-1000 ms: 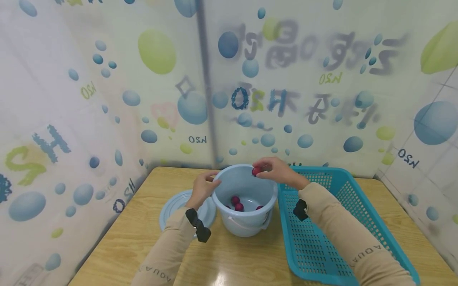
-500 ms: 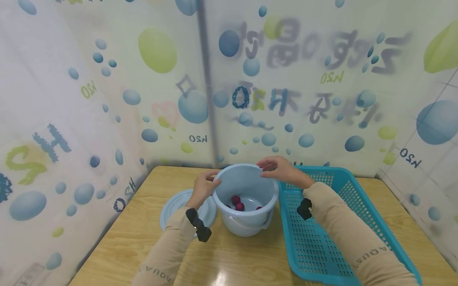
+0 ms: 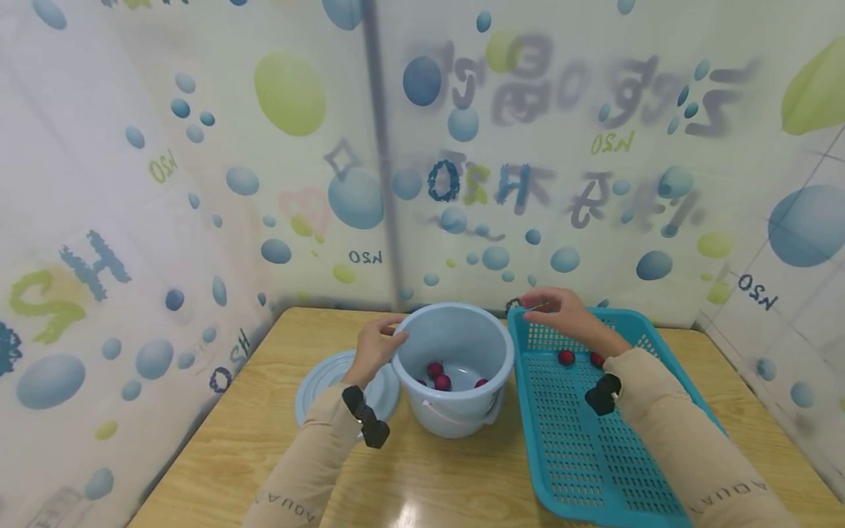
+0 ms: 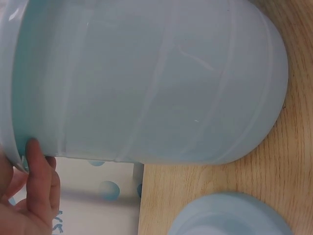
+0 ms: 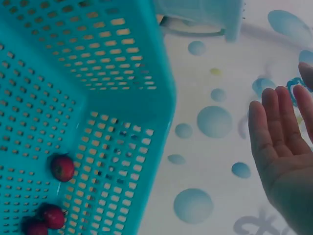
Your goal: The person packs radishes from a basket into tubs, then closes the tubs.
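My left hand (image 3: 378, 350) pinches the left rim of a light blue bucket (image 3: 444, 419) between thumb and fingers; in the left wrist view the fingers (image 4: 39, 181) lie against its outer wall. Several small, round, dark red fruits (image 3: 442, 383) lie at the bottom of the bucket. My right hand (image 3: 564, 315) holds nothing and hovers over the far left corner of a turquoise perforated basket (image 3: 536, 462), its fingers extended. Red fruits (image 3: 566, 357) lie in the far part of the basket, partly hidden by my right sleeve; the right wrist view shows a fruit (image 5: 62, 168) with others beside it.
A round light blue lid (image 3: 313, 392) lies on the wooden table (image 3: 409, 484) left of the bucket, partly under my left forearm. The basket stands close to the bucket's right side. A patterned curtain (image 3: 317, 183) hangs behind the table.
One second ago my right hand held a red fruit over the bucket. It let the fruit go, then moved right over the basket. The left hand has stayed on the rim.
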Demonstrator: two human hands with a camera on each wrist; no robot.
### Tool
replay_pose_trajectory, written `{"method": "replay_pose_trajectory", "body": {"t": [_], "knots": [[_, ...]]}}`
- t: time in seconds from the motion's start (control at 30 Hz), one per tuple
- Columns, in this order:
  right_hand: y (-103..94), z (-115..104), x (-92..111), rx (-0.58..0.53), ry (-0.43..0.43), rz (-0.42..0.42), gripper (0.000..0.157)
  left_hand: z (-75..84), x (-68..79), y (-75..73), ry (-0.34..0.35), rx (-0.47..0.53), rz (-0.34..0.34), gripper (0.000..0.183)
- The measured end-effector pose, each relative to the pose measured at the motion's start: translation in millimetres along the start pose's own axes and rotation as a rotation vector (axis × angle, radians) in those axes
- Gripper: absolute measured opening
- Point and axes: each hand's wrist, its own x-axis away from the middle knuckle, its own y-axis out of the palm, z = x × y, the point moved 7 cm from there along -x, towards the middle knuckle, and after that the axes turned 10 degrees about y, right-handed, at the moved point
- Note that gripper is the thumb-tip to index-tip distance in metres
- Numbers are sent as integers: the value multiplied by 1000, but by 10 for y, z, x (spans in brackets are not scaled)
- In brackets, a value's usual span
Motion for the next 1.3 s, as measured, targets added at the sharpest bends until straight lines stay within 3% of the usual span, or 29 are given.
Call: {"method": "replay_pose_trajectory", "body": {"t": [0.2, 0.43, 0.63, 0.87, 1.0, 1.1, 1.23, 1.3], "knots": [[-115, 223, 133, 42, 55, 52, 38, -11, 1, -3, -6, -4, 3, 30], [-191, 635, 228, 72, 186, 106, 43, -13, -21, 4, 5, -7, 9, 29], [-209, 985, 241, 86, 268, 185, 43, -20, -19, 19, 6, -6, 5, 29], [-138, 1328, 226, 98, 364, 208, 40, 4, -16, -4, 9, -17, 2, 30], [-116, 1941, 69, 120, 369, 262, 45, -11, -15, -2, -7, -16, -8, 30], [-96, 2150, 28, 120, 381, 291, 47, -10, -23, -1, 1, -16, -1, 30], [-39, 1806, 181, 85, 462, 301, 43, 4, -22, 3, 11, -14, 8, 29], [-21, 1741, 221, 72, 498, 315, 43, 4, -18, 11, 11, -12, 6, 29]]}}
